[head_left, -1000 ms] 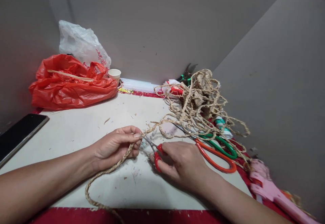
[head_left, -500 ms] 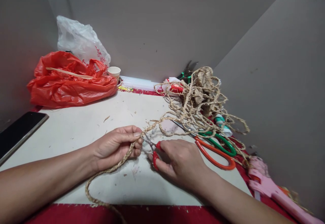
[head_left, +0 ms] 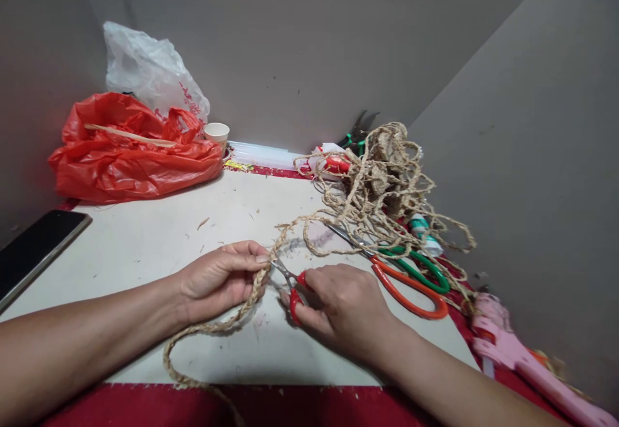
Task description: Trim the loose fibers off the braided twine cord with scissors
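My left hand (head_left: 227, 275) pinches a braided straw rope (head_left: 213, 327) between thumb and fingers above the white board. One end of the rope curves down past the front edge; the other runs toward a tangled heap of the same cord (head_left: 382, 182). My right hand (head_left: 341, 304) is closed on small red-handled scissors (head_left: 291, 278), a thumb and finger in the loops. The scissor tips touch the rope right beside my left fingertips. Whether the blades are cutting a strand cannot be made out.
Larger scissors with orange and green handles (head_left: 411, 285) lie right of my right hand. A pink glue gun (head_left: 517, 349) rests at the right edge. Left are a phone (head_left: 43, 246) and a red plastic bag (head_left: 135, 169); a paper cup (head_left: 216, 133) stands behind the white board (head_left: 159, 237).
The rope between my left hand and the heap now bends more steeply and hangs slacker. Both hands keep nearly the same place, with the scissor tips still at the rope.
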The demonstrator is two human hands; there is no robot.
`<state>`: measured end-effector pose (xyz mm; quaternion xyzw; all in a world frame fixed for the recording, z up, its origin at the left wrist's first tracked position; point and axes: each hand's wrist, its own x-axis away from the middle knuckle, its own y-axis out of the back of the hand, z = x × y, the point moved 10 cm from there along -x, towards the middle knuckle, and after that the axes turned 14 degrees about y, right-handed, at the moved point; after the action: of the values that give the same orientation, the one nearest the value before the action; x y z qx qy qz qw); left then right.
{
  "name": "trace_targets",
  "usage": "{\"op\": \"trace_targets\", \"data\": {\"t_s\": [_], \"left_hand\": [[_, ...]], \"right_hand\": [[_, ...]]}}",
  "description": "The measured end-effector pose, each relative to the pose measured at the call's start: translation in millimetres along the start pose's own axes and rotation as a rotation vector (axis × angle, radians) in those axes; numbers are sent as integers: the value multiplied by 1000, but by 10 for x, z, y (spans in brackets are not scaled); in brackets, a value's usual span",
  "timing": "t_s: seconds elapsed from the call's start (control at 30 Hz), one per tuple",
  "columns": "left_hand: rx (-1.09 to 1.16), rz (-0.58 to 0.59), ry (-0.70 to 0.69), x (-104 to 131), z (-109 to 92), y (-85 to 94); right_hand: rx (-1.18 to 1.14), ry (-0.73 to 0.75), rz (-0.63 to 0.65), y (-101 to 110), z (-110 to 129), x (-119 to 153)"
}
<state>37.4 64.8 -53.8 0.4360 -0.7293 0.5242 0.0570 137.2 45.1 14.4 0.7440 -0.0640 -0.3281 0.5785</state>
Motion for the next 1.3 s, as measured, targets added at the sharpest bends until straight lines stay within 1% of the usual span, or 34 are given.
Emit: {"op": "trace_targets", "data": {"t_s": [0.1, 0.23, 0.57, 0.8, 0.97, 1.1, 1.2, 1.3], "left_hand": [[11, -17, -7, -8, -4, 30], [17, -11, -12, -17, -9, 41], [74, -9, -6, -51, -8, 71], [41, 16, -26, -63, -27, 75], [-44, -5, -1, -75, 14, 78], [-70, -9, 25, -75, 44, 77], [-86, 8, 12, -71, 20, 67], [-98, 24, -28, -65, -23, 62]], "right_hand": [[1, 20, -27, 39, 22, -6], [6, 55, -50, 80, 52, -15], [-3, 46, -38, 53, 49, 5], [-40, 32, -51, 34, 41, 19], [-97, -6, -33, -5, 17, 26], [-136, -28, 3, -40, 6, 54], [-164, -44, 31, -81, -8, 66], [-185, -95, 78, -141, -44, 58]]}}
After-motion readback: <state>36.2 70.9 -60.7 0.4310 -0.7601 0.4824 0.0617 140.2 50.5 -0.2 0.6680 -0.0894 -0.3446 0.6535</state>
